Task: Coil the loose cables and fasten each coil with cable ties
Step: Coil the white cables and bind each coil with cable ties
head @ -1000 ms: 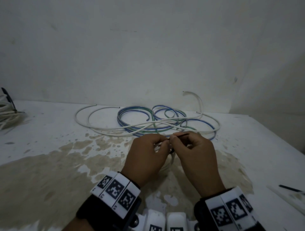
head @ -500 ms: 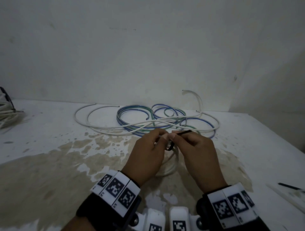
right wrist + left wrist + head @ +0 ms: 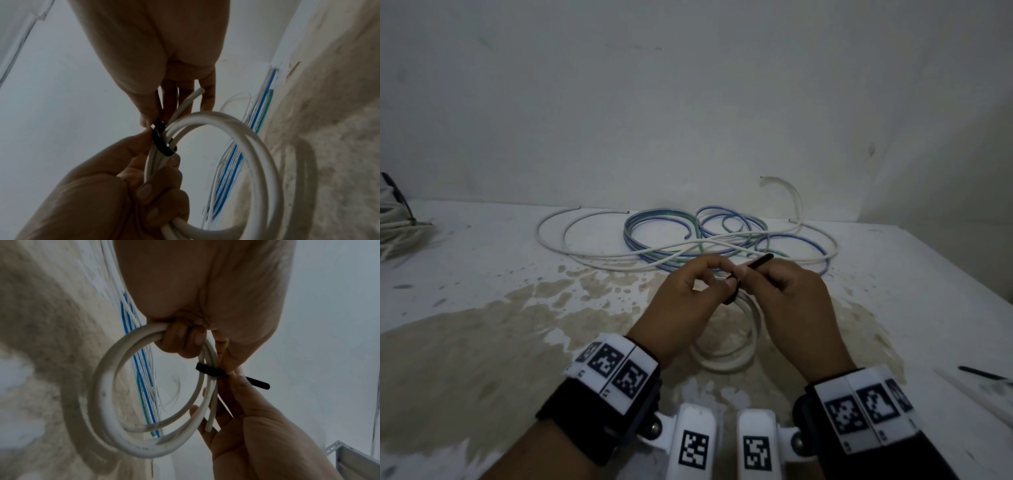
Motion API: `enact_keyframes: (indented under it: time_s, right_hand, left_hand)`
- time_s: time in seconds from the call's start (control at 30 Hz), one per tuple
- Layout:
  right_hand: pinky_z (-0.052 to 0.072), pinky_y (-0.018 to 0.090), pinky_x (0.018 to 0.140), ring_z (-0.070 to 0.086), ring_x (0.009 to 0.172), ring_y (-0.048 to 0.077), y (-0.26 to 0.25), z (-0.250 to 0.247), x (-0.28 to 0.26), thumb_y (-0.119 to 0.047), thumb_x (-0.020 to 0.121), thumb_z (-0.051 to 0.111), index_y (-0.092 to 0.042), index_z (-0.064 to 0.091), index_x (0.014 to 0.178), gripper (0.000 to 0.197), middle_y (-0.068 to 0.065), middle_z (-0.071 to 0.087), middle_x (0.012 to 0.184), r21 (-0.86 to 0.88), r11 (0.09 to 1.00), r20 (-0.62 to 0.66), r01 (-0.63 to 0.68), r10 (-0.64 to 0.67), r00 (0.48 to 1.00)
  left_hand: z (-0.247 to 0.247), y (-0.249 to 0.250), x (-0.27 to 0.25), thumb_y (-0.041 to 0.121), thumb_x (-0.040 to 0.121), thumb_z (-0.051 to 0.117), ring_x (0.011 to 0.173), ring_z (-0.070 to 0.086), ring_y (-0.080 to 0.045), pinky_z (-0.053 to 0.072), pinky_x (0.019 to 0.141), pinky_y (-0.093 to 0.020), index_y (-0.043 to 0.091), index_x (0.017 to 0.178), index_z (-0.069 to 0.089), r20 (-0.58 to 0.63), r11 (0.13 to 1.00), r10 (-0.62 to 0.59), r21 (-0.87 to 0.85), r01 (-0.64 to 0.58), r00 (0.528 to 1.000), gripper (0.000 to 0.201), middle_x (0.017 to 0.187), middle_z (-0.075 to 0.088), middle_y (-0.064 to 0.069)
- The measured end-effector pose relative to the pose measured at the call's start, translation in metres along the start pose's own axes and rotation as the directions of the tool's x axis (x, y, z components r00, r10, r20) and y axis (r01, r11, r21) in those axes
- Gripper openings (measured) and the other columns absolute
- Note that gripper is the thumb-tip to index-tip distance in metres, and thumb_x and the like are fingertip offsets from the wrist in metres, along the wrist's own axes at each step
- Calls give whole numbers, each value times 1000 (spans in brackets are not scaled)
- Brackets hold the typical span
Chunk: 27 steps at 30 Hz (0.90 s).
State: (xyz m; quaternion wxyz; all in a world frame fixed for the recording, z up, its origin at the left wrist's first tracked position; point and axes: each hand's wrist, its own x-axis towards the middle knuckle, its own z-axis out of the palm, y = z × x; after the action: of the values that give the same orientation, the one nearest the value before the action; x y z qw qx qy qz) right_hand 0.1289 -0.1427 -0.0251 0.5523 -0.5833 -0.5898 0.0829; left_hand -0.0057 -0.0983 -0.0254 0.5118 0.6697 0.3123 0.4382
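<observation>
- Far left of the grip: a tied bundle of white cable (image 3: 393, 222) at the table (image 3: 482, 274) edge.
- Left hand (image 3: 688, 301): fingers curled tight round the white coil (image 3: 107, 402), clamped on it, held above the table.
- Btwn the hands: black cable tie (image 3: 211, 370) looped round the coil's strands, just beside the left grip.
- Right hand (image 3: 794, 301): thumb & fingertip pinched together on the tie's tail, which pokes out past the grip.
- Behind the grips: loose cables (image 3: 688, 240), white, blue & green, sprawled on the table.
- Far right: another black tie (image 3: 983, 373) lying on the table.
</observation>
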Motion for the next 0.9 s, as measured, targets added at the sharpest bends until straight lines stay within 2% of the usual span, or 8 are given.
enact_keyframes:
  time_s: [0.13,0.3,0.43,0.53,0.6,0.67,0.8,0.9]
  right_hand:
    - [42,15,64,60,72,10,-2,-1,-1,-16,84,68,-9,73,70,16,4,68,70,23,999,6,48,-49,999]
    - [42,12,70,60,74,0,-5,-4,0,-22,79,69,-24,71,72,8,-14,65,70,35,990,-27,134,-133,991]
    - [40,8,76,58,79,-6,-10,-12,2,-16,82,66,-19,68,74,9,-11,64,76,-9,962,-159,274,-272,949]
    - [40,7,69,59,74,-1,-11,-11,3,-14,85,67,-14,68,73,12,-1,67,75,101,984,-119,149,-136,984]
    - [43,8,67,61,72,-1,-8,-8,4,-14,84,68,-21,67,74,13,-3,69,75,186,983,-18,11,-8,1000]
    - [47,12,70,64,76,1,-2,-7,3,-15,82,69,-25,68,80,10,-5,71,80,152,988,79,-35,23,997]
    - [42,8,66,61,72,-2,5,-8,4,-12,84,68,-23,67,74,15,-7,67,76,93,996,65,16,-22,998]
    - [39,5,67,59,74,-2,2,-8,4,-18,80,65,-26,65,72,11,-11,63,74,4,989,19,145,-145,989]
  left_hand:
    - [-2,-1,0,8,87,63,46,46,3,32,45,-7,16,89,67,-14,997,55,55,-54,998,8,79,53,-12]
    - [-1,-6,1,15,79,71,62,54,-8,41,62,-22,29,74,68,-50,990,85,118,-79,995,16,65,48,12]
    - [-5,-10,4,17,80,72,47,43,0,31,48,-13,23,79,69,-27,995,25,95,-23,999,7,70,48,3]
    - [-7,-11,5,13,84,68,42,39,2,28,45,-13,19,82,70,-42,995,16,96,-12,999,7,76,54,-6]
    - [-8,-13,6,12,85,66,43,40,2,30,47,-17,15,88,71,-57,997,8,77,-4,998,7,78,57,-8]
    - [-7,-14,6,12,89,63,42,40,-1,31,45,-17,11,94,70,-41,999,-30,12,30,999,9,79,61,-9]
    - [-1,-11,5,7,93,54,39,33,-8,27,41,-19,10,92,60,27,981,-120,-148,123,992,7,64,50,-2]
    - [-1,-15,5,11,95,53,40,38,-9,33,45,-24,15,79,58,-8,999,-50,2,50,999,17,62,52,4]
